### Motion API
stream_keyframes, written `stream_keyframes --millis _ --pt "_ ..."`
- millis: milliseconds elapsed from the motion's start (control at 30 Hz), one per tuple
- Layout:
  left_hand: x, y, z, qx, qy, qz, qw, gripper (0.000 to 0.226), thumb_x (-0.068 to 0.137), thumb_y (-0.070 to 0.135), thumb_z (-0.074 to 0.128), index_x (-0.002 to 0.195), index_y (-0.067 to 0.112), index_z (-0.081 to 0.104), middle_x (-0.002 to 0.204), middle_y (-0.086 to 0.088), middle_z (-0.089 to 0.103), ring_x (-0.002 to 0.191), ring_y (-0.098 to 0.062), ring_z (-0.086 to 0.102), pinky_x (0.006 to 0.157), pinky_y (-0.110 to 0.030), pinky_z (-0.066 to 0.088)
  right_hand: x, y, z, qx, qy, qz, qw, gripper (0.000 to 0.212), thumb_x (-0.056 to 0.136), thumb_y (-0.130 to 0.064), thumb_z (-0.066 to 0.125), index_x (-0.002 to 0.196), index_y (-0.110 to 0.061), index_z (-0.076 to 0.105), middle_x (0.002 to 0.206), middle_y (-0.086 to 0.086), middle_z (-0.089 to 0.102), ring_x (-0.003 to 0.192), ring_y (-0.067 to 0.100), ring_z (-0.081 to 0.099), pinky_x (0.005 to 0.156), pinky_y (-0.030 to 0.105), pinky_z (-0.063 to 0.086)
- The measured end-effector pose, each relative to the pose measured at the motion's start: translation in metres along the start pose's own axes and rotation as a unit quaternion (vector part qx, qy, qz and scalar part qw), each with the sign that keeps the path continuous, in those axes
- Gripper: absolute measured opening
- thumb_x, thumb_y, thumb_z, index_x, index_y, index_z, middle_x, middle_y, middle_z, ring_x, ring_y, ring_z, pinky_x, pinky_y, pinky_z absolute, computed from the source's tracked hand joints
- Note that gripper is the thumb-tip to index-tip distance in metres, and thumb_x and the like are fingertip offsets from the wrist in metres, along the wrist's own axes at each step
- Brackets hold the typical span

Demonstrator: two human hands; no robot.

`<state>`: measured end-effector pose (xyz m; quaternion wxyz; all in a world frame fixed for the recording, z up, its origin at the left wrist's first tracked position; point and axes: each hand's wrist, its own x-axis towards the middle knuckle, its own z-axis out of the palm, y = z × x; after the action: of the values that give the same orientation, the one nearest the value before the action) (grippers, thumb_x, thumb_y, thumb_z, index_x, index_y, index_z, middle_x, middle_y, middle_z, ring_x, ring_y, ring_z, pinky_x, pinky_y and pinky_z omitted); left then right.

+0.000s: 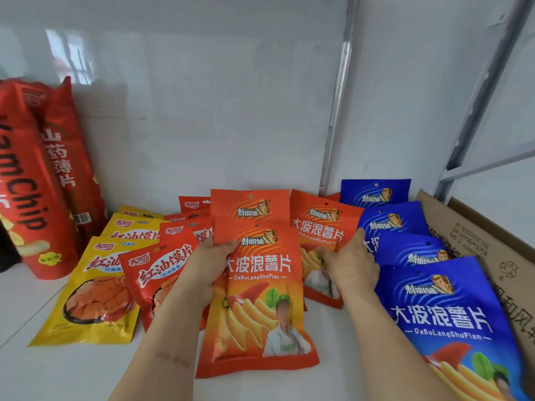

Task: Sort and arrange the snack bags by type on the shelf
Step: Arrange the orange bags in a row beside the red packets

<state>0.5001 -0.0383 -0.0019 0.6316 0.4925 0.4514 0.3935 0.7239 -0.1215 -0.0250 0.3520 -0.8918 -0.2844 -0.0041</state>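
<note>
Flat snack bags lie in columns on a white shelf [72,371]. My left hand [207,267] grips the left edge of the front orange wavy-chip bag [257,308], thumb on its upper corner. My right hand [348,264] is shut on a second orange bag [321,227] lying to the right, fingers curled over its middle. Another orange bag [250,205] lies behind the front one. Several blue bags [443,314] overlap in a column at the right. Red bags [156,280] and yellow bags [92,293] overlap at the left.
Two tall red chip bags [34,180] stand against the back wall at far left. A brown cardboard box [486,244] flanks the blue bags on the right. A metal shelf upright [337,111] rises behind the bags, and a white wall closes the back.
</note>
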Motion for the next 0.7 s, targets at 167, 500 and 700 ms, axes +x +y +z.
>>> stream_keyframes --millis 167,500,700 --pt "0.001 0.000 -0.003 -0.004 0.005 -0.003 1.000 0.016 0.095 0.028 0.066 0.110 0.023 0.062 0.095 -0.008 0.076 0.081 -0.028 0.075 0.072 -0.044 0.062 0.014 0.002 -0.018 0.265 -0.001 0.024 0.964 0.045 0.092 -0.029 0.068 0.131 -0.013 0.054 0.114 0.005 0.068 0.100 0.024 0.065 0.080 0.036 0.051" --pt "0.008 0.001 -0.008 -0.010 0.029 0.001 1.000 0.018 0.093 0.031 0.068 0.108 0.023 0.063 0.092 -0.008 0.078 0.078 -0.029 0.076 0.077 -0.050 0.061 0.013 0.011 -0.028 0.310 -0.016 0.037 0.950 0.021 0.104 -0.026 0.047 0.098 -0.010 0.058 0.085 0.002 0.061 0.072 0.012 0.056 0.061 0.030 0.042" --pt "0.010 0.006 -0.014 -0.059 0.077 0.025 0.995 0.021 0.094 0.031 0.067 0.113 0.024 0.064 0.097 -0.007 0.077 0.086 -0.030 0.075 0.082 -0.054 0.059 0.021 0.019 -0.035 0.344 0.001 0.049 0.938 0.024 0.104 -0.029 0.048 0.102 -0.007 0.058 0.095 0.008 0.062 0.084 0.022 0.059 0.067 0.034 0.047"
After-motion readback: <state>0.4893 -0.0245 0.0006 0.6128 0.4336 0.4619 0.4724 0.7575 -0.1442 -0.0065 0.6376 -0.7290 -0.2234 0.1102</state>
